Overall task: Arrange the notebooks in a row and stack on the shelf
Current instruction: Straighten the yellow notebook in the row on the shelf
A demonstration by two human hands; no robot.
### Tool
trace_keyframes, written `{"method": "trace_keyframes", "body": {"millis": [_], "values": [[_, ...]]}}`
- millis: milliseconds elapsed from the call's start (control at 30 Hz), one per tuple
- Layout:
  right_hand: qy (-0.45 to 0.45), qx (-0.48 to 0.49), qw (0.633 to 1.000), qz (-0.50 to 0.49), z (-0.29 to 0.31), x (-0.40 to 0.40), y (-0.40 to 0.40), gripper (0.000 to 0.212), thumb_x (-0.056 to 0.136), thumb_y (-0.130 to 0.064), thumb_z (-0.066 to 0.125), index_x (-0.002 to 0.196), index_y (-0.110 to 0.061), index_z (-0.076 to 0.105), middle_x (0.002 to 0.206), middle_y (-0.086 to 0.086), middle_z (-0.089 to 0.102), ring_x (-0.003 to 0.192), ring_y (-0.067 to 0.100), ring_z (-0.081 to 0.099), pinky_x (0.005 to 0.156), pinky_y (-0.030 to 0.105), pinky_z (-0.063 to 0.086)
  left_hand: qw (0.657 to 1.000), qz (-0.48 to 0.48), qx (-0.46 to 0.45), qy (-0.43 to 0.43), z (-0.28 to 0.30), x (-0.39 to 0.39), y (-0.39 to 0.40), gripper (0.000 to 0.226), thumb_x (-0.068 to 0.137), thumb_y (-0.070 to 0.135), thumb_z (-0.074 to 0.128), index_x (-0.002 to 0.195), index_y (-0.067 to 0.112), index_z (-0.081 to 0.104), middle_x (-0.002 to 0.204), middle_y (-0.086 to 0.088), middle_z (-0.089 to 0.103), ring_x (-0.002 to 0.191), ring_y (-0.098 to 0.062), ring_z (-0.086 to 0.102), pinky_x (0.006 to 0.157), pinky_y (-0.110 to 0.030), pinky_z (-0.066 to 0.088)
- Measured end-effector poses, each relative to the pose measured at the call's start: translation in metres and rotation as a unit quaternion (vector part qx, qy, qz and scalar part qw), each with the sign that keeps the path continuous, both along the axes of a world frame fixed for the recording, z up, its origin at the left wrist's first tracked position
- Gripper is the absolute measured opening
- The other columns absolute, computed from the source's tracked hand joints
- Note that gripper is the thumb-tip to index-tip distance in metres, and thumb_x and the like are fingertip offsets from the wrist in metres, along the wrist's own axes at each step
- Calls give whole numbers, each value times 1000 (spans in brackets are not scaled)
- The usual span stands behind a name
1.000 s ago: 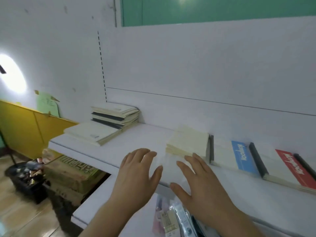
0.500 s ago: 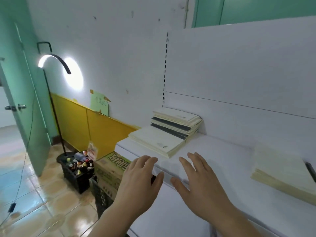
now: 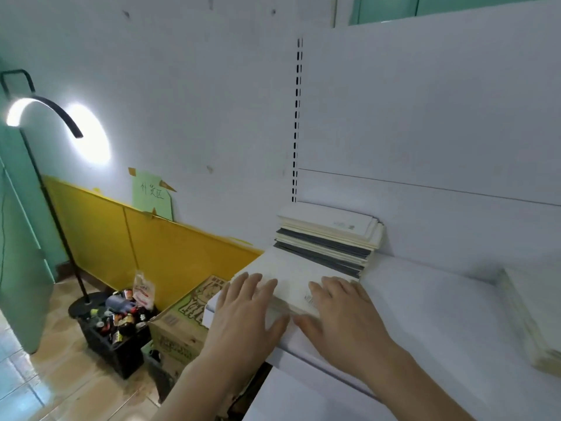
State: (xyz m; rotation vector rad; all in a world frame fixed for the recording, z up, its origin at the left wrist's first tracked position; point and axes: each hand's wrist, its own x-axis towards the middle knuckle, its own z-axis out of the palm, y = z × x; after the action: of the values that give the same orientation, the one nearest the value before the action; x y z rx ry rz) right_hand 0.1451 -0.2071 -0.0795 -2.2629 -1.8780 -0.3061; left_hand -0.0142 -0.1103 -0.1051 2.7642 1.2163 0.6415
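Cream notebook pile (image 3: 291, 278) under flat fingers of left hand (image 3: 243, 317), right hand (image 3: 340, 314).

Matt cream paper notebooks (image 3: 291, 278) lie on a smooth white shelf (image 3: 425, 311) near a printed cardboard box (image 3: 182, 323)

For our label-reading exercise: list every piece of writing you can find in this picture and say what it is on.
Green note on wall: handwritten characters, not clearly legible.
Cardboard box: printed characters, too blurred to read.
Notebook under the hands: small print, too blurred.
Top notebook of the stack: small mark, unreadable.
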Motion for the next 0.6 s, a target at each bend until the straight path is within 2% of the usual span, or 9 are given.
{"method": "trace_keyframes", "body": {"millis": [67, 133, 200, 267, 300, 367, 433, 467, 600], "values": [[0, 17, 1000, 8, 2, -1, 7, 43, 94, -57, 24, 105, -29, 55, 104, -7, 59, 102, 15, 54, 97, 35, 38, 999, -27, 16, 19, -3, 0, 18, 71, 91, 72, 30, 149, 31, 37, 156, 5, 32, 149, -22, 16, 123, -43, 11], [1, 32, 999, 12, 5, -6, 10, 37, 97, -50, 22, 82, -30, 49, 84, -8, 58, 84, 15, 57, 79, 33, 42, 998, -59, 26, 22, -4, -2, 32, 71, 89, 74, 26, 141, 31, 48, 148, 6, 42, 144, -21, 27, 121, -44, 16], [-10, 43, 999, 3, 7, -11, 10, 43, 97, -48, 15, 79, -28, 50, 80, -7, 60, 77, 15, 57, 72, 33, 43, 995, -95, 36, -13, -4, -5, 46, 64, 89, 70, 28, 129, 31, 59, 134, 7, 54, 133, -20, 42, 117, -45, 26], [28, 62, 997, -23, 12, -16, 8, 42, 100, -46, 19, 81, -28, 52, 78, -8, 61, 73, 12, 56, 70, 31, 44, 988, -129, 53, -67, -1, -8, 58, 56, 91, 64, 33, 120, 29, 65, 122, 6, 60, 123, -22, 53, 110, -46, 37], [49, 69, 996, -42, 16, -19, 6, 39, 101, -45, 22, 83, -29, 54, 78, -9, 61, 72, 11, 56, 69, 29, 44, 983, -143, 62, -94, 1, -10, 64, 53, 92, 61, 36, 121, 27, 64, 123, 4, 60, 123, -24, 53, 108, -47, 40], [48, 94, 991, -82, 24, -25, 2, 39, 99, -48, 19, 91, -33, 54, 79, -11, 62, 69, 9, 56, 65, 24, 44, 974, -152, 73, -154, 8, -13, 71, 54, 93, 53, 45, 137, 23, 51, 141, -3, 47, 137, -28, 40, 112, -48, 37], [44, 131, 983, -117, 31, -31, -5, 43, 95, -53, 12, 93, -34, 51, 72, -11, 59, 62, 9, 55, 57, 22, 43, 962, -153, 66, -217, 16, -16, 73, 67, 91, 42, 59, 149, 21, 34, 154, -8, 29, 147, -29, 23, 114, -43, 30], [47, 157, 978, -129, 34, -34, -9, 44, 94, -53, 12, 92, -33, 52, 66, -11, 56, 57, 9, 53, 53, 20, 40, 955, -159, 55, -245, 21, -18, 72, 74, 90, 39, 62, 152, 21, 27, 156, -8, 25, 147, -28, 22, 113, -42, 31], [146, 295, 931, -157, 55, -52, -22, 33, 97, -45, 30, 79, -30, 54, 51, -4, 50, 49, 12, 48, 44, 20, 31, 935, -178, -83, -295, 34, -16, 59, 82, 91, 53, 54, 155, 27, 9, 155, 8, 22, 143, -11, 22, 111, -29, 29]]}}
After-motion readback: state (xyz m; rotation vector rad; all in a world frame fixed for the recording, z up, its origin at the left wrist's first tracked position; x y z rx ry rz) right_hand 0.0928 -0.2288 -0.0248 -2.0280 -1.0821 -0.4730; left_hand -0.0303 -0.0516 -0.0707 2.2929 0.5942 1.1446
